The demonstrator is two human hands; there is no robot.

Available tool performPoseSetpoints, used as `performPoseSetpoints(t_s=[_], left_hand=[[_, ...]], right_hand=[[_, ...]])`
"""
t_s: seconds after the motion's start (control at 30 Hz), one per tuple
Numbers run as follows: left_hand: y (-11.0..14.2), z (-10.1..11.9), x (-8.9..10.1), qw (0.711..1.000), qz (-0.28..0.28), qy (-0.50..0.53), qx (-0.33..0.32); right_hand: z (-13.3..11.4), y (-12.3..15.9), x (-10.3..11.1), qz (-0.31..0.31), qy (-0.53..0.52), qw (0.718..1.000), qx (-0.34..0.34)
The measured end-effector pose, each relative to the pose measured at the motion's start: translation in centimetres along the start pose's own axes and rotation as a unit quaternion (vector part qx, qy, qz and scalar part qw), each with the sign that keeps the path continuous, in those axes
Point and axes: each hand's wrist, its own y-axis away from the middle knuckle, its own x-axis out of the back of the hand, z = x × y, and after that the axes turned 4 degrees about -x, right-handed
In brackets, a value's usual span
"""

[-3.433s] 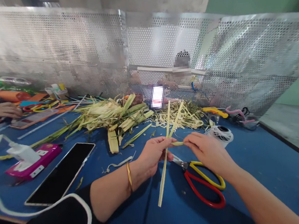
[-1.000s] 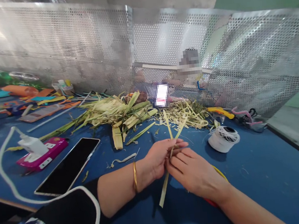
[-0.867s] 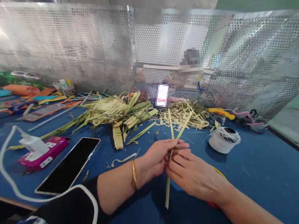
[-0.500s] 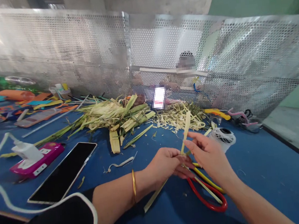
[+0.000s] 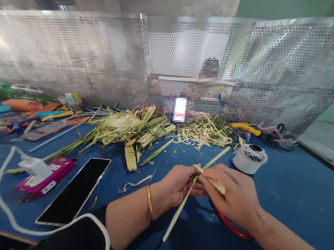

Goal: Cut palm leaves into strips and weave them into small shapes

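Pale green-yellow leaf strips [image 5: 180, 210] cross one another between my two hands, above the blue table. My left hand [image 5: 182, 183], with a gold bangle at its wrist, pinches the strips where they cross. Against it, my right hand [image 5: 232, 191] closes on a strip whose end juts out below its fingers. One long strip slants down to the lower left; another end points to the upper right. Below my right hand shows a red loop [image 5: 233, 227], probably a scissors handle, mostly covered by the hand. A spool of white thread [image 5: 249, 159] stands just beyond my right hand.
A heap of leaf stalks [image 5: 122, 129] and a pile of trimmings [image 5: 205, 131] lie ahead. To the left are a dark phone [image 5: 74, 190], a magenta power strip [image 5: 45, 177] and a white cable [image 5: 1, 194]. A perforated metal screen [image 5: 88, 61] closes off the back.
My right hand has turned over and come down, folding the upright strip across toward the lower right. The crossed strips have shifted, and the yellow handle is now hidden behind my hand.
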Motion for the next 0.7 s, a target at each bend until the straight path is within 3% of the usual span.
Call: performPoseSetpoints(t_s=[0.07,0.13,0.33,0.53,0.7], left_hand=[[-0.1,0.7,0.4,0.999,0.006,0.042,0.007],[0.0,1.3,0.7,0.998,0.001,0.063,0.002],[0.8,2.1,0.7,0.995,0.058,-0.009,-0.079],[0.4,2.4,1.0,0.995,0.017,0.085,-0.047],[0.4,2.3,0.9,0.989,0.025,0.122,-0.076]], right_hand=[[-0.2,0.4,-0.2,-0.011,0.079,0.989,0.123],[-0.4,0.7,-0.6,-0.036,0.133,0.975,0.176],[-0.3,0.7,-1.9,-0.079,0.136,0.976,0.153],[0.4,0.6,-2.5,-0.100,0.143,0.976,0.130],[-0.2,0.1,-1.6,-0.083,0.138,0.981,0.106]])
